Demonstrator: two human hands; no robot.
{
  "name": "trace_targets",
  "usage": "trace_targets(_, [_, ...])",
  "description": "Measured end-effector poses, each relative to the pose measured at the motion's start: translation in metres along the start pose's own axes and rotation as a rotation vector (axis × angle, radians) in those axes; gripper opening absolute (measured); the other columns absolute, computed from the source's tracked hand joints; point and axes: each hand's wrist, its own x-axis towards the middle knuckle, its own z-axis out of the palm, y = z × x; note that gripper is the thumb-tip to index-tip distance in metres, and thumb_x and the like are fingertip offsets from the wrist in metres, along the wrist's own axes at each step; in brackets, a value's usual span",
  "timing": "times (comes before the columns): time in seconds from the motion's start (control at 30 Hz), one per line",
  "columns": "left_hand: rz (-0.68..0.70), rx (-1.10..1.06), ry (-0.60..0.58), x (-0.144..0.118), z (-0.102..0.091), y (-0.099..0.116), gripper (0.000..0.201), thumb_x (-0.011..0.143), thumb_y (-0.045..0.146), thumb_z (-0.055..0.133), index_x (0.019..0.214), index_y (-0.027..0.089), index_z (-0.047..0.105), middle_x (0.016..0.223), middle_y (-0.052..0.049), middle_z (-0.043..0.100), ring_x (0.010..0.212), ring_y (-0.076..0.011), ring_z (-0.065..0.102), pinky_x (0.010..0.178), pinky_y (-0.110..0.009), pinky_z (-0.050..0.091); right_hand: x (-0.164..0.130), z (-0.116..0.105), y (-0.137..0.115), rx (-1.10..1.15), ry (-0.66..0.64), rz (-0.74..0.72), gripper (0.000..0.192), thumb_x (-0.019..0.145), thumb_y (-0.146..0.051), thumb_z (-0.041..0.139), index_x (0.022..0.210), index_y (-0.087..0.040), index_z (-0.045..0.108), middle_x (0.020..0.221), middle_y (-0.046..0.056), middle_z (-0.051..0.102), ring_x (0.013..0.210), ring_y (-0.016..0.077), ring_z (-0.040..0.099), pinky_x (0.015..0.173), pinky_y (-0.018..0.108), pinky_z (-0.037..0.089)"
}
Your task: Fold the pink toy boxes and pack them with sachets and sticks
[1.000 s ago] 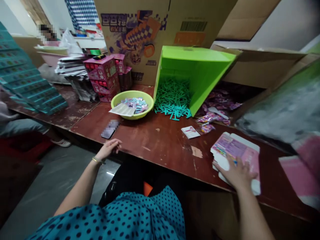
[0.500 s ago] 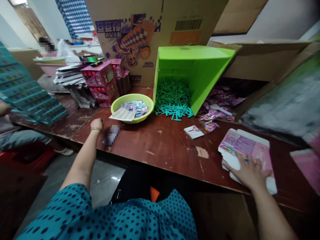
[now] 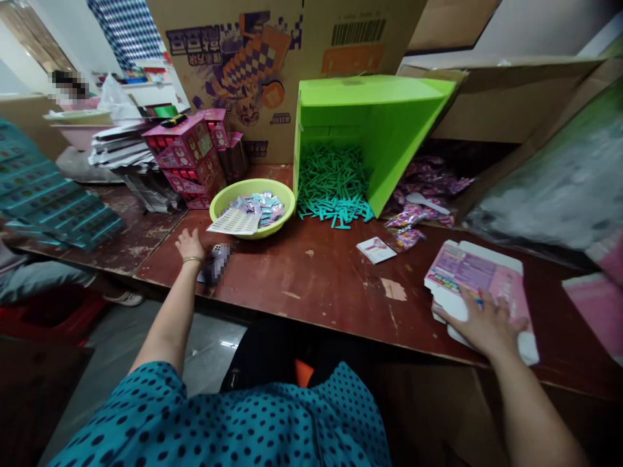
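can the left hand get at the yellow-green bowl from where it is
Probably yes: the left hand lies on the table beside the phone, and the yellow-green bowl sits just beyond it with nothing between.

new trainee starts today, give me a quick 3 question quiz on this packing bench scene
1. True or false: the right hand lies flat on the stack of pink flat cartons.
2. What lies right beside the left hand? A) phone B) scissors C) tape roll
3. Fill in: the tipped green bin spills teal ____ onto the table.

Key: 1 true. 2 A, the phone. 3 sticks.
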Motion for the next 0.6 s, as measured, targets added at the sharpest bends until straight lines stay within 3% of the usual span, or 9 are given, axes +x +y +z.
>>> trace_targets(0.07, [0.133, 0.009, 0.128, -0.011, -0.012, 0.015, 0.084, 0.085, 0.026, 0.066, 0.162, 0.015, 0.033, 0.167, -0.026, 0.029, 0.146, -0.0455, 0.033, 0.113, -0.060, 0.032, 0.002, 0.001, 0.001, 0.018, 0.002, -0.001, 0.113, 0.071, -0.093, 0.023, 0.160, -0.026, 0.041, 0.169, 0.020, 0.025, 0.156, 0.0467, 0.012, 0.107, 0.073, 0.018])
trace_targets(0.13, [0.374, 0.003, 0.163, -0.015, -0.024, 0.034, 0.087, 0.085, 0.026, 0.067, 0.164, 0.019, 0.031, 0.170, -0.019, 0.027, 0.154, -0.0420, 0.023, 0.120, -0.060, 0.021, 0.003, 0.002, 0.002, 0.028, -0.005, 0.001, 0.115, 0.070, -0.094, 0.025, 0.160, -0.025, 0.041, 0.169, 0.020, 0.025, 0.155, 0.0469, 0.013, 0.104, 0.073, 0.020])
trace_targets(0.23, [0.636, -0.057, 0.075, -0.001, -0.035, 0.061, 0.066, 0.088, 0.022, 0.061, 0.153, 0.023, 0.051, 0.164, -0.013, 0.043, 0.156, -0.0361, 0.027, 0.125, -0.058, 0.012, 0.003, 0.001, 0.002, 0.015, -0.025, 0.011, 0.116, 0.070, -0.094, 0.022, 0.161, -0.024, 0.040, 0.170, 0.019, 0.024, 0.155, 0.0471, 0.012, 0.104, 0.073, 0.019])
trace_targets(0.33, [0.596, -0.177, -0.106, 0.032, -0.041, 0.074, 0.037, 0.085, 0.018, 0.063, 0.119, 0.022, 0.077, 0.131, -0.012, 0.073, 0.128, -0.0319, 0.060, 0.112, -0.045, 0.038, 0.001, 0.000, 0.001, -0.019, -0.033, 0.010, 0.112, 0.074, -0.090, 0.020, 0.161, -0.023, 0.038, 0.170, 0.019, 0.022, 0.156, 0.0465, 0.011, 0.107, 0.072, 0.015])
trace_targets(0.4, [0.517, -0.214, -0.145, 0.054, -0.047, 0.073, 0.025, 0.087, 0.022, 0.062, 0.104, 0.017, 0.080, 0.106, -0.013, 0.079, 0.102, -0.0278, 0.070, 0.092, -0.035, 0.048, 0.000, 0.000, 0.000, -0.054, -0.044, 0.008, 0.107, 0.077, -0.088, 0.020, 0.162, -0.024, 0.037, 0.171, 0.019, 0.021, 0.156, 0.0455, 0.011, 0.110, 0.070, 0.015])
trace_targets(0.47, [0.442, -0.278, -0.024, 0.071, -0.057, 0.067, 0.029, 0.094, 0.025, 0.053, 0.104, 0.011, 0.077, 0.096, -0.012, 0.077, 0.090, -0.0239, 0.068, 0.081, -0.030, 0.048, -0.001, -0.001, -0.001, -0.092, -0.052, 0.007, 0.102, 0.081, -0.085, 0.021, 0.163, -0.025, 0.034, 0.171, 0.017, 0.020, 0.156, 0.0440, 0.010, 0.111, 0.068, 0.015])
trace_targets(0.6, [0.304, -0.747, 0.421, 0.090, -0.086, 0.056, 0.029, 0.098, 0.026, 0.050, 0.093, 0.006, 0.070, 0.079, -0.002, 0.067, 0.076, -0.0125, 0.055, 0.072, -0.023, 0.041, -0.003, -0.003, -0.006, -0.153, -0.039, 0.014, 0.090, 0.089, -0.078, 0.021, 0.165, -0.030, 0.027, 0.172, 0.014, 0.018, 0.157, 0.0407, 0.008, 0.111, 0.066, 0.018])
